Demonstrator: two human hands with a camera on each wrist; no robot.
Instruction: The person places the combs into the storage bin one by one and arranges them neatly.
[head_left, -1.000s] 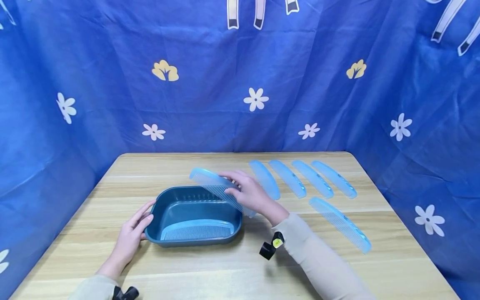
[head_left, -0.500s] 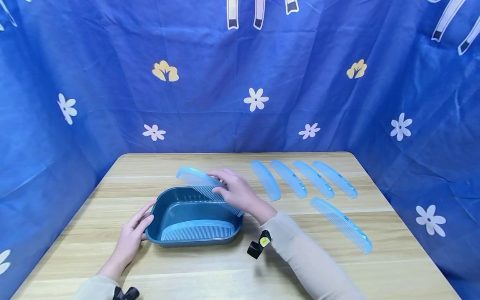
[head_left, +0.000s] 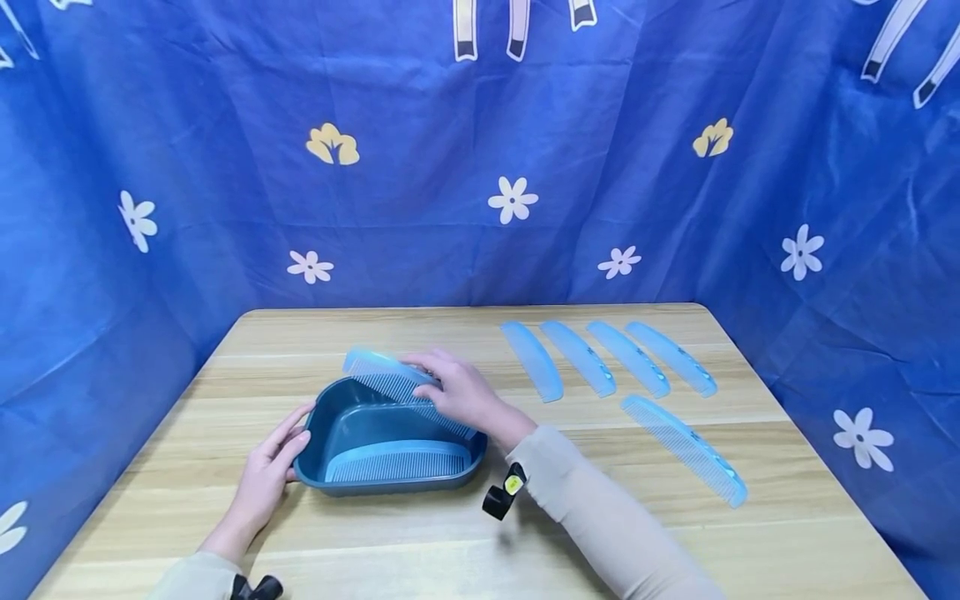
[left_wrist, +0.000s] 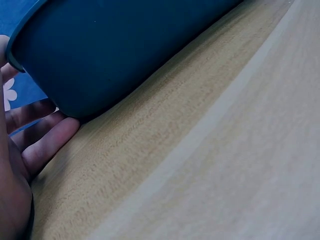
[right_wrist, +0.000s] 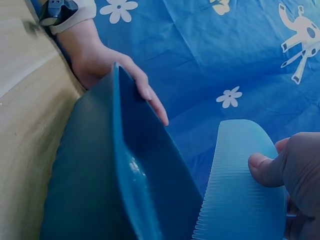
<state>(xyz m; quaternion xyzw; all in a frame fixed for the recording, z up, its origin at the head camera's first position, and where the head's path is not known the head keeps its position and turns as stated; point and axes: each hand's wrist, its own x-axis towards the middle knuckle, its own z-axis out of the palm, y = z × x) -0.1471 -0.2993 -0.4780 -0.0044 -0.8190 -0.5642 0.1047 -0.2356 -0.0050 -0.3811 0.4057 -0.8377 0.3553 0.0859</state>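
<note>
In the head view my right hand (head_left: 467, 395) pinches a translucent blue comb (head_left: 390, 379), its teeth facing down, over the back right part of a dark teal plastic basin (head_left: 322, 487). The right wrist view shows the thumb (right_wrist: 267, 170) pressed flat on the face of that comb. My left hand (head_left: 264, 467) holds the basin's left end, thumb at the rim and other fingers (left_wrist: 52, 142) against the outer wall near its base. A second blue comb (head_left: 397, 462) lies inside the basin along the front wall, teeth toward me.
Several more blue combs lie on the wooden table (head_left: 420, 550) to the right: a slanted row at the back, including the leftmost comb (head_left: 532, 360), and a single comb (head_left: 686, 450) nearer the front. A blue patterned cloth (head_left: 420, 225) surrounds the table's back and sides.
My right hand has carried its comb leftward and lower, from the basin's right rim to over its inside. The left hand and the basin have hardly moved.
</note>
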